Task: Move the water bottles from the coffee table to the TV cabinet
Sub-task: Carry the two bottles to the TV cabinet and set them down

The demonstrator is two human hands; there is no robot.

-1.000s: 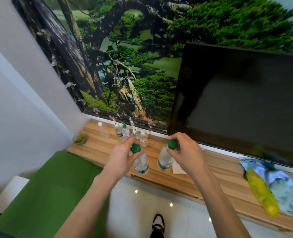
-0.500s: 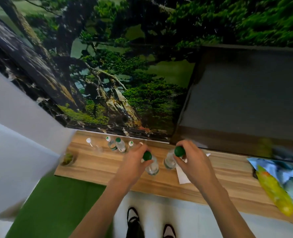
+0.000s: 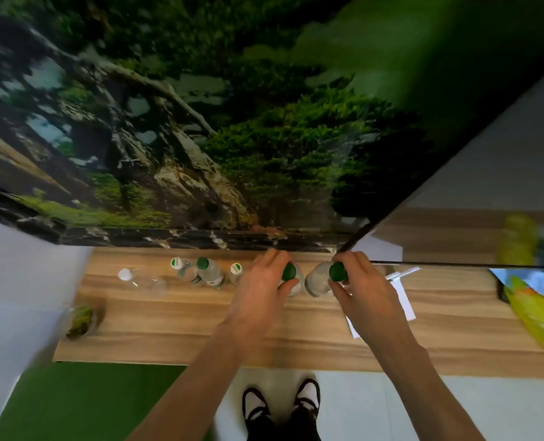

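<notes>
The person stands at the TV cabinet (image 3: 264,342), a long wooden top under a forest wall picture (image 3: 200,122), with a bottle in each hand. The left hand (image 3: 257,291) is closed around the neck of a green-capped bottle (image 3: 291,278), and the right hand (image 3: 364,291) is closed the same way around a second green-capped bottle (image 3: 320,281). Both bottles stand upright near the cabinet's back edge, just beside each other; whether their bases already rest on the wood I cannot tell, as the hands cover part of them.

Along the back edge to the left, four bottles are already in place: one with a white cap (image 3: 136,280) nearest the left end, then one with a white and green cap (image 3: 184,270), one with a green cap (image 3: 210,273) and another with a white and green cap (image 3: 236,272) just beside the left hand. By my reading that makes six bottles brought over, counting the two in hand. What is left of this step is to set them down and let go.

The coffee table is not in view, so how many bottles remain there cannot be judged. A small glass jar (image 3: 81,319) sits near the left front corner, some white paper (image 3: 401,297) lies right of the hands, and a yellow packet (image 3: 541,316) lies toward the right end.
</notes>
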